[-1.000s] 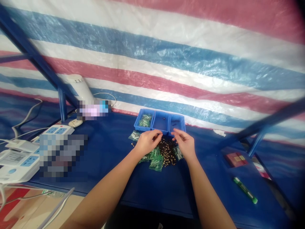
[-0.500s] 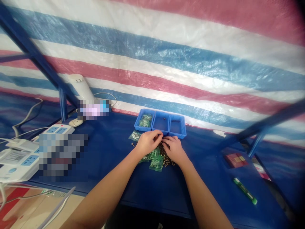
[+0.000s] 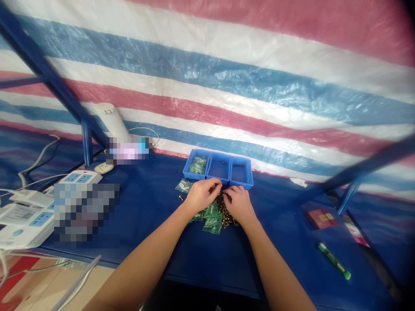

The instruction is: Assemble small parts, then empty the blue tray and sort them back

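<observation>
My left hand (image 3: 202, 194) hovers just in front of the blue three-part bin (image 3: 218, 179), its thumb and fingertips pinched together; whatever they hold is too small to make out. Close on its right, my right hand (image 3: 238, 202) has its fingers curled and bunched over a pile of brass-coloured screws (image 3: 229, 218), and its grip is hidden. Small green-tinted bags of screws (image 3: 212, 221) lie below and between the hands. Another clear bag (image 3: 183, 185) rests left of my left hand, near a single loose screw (image 3: 180, 197). Bagged screws (image 3: 198, 165) fill the bin's left compartment.
White power strips (image 3: 42, 211) with cables lie at the left, beside a blurred-out object. A white cylinder (image 3: 113, 121) stands at the back. A red box (image 3: 321, 218) and a green tube-like item (image 3: 333, 260) lie to the right. Blue frame bars (image 3: 87, 142) flank the table.
My hands have barely moved; their fingertips are slightly farther apart. The whole view has shifted a little. The bags and the screw pile look the same.
</observation>
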`<state>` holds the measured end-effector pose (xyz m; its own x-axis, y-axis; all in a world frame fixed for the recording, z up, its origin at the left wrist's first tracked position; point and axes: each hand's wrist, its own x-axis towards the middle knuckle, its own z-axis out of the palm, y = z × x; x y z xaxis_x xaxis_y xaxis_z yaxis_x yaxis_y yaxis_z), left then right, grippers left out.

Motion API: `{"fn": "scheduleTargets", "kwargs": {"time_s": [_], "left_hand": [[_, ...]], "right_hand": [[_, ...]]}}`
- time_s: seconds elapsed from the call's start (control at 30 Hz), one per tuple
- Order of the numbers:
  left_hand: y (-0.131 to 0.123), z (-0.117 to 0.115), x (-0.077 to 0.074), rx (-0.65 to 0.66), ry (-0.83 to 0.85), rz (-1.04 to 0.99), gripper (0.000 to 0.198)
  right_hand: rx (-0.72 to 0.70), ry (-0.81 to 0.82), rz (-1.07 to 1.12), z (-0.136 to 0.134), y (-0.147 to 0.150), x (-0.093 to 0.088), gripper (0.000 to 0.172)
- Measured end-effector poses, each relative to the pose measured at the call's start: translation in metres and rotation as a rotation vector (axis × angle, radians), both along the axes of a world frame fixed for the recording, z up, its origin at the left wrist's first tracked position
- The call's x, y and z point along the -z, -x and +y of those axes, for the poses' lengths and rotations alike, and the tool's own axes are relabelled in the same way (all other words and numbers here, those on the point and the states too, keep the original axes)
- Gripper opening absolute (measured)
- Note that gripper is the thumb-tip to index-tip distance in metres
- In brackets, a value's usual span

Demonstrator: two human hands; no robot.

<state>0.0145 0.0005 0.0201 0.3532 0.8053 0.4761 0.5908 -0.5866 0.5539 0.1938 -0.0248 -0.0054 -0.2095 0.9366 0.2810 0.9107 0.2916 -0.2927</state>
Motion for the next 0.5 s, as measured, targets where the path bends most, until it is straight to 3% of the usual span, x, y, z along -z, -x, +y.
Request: {"fn": "scheduleTargets", "kwargs": {"time_s": [0.2, 0.5], "left_hand": [[0.0002, 0.0001, -0.0005, 0.003, 0.003, -0.009, 0.019], [0.0004, 0.0000, -0.0014, 0.020, 0.000, 0.010, 0.019]], "right_hand": [[0.020, -0.019, 0.034, 0.0012, -0.0014, 0.0023, 0.012], [-0.005, -0.022, 0.056, 0.0017, -0.0014, 0.0035, 0.016]]}}
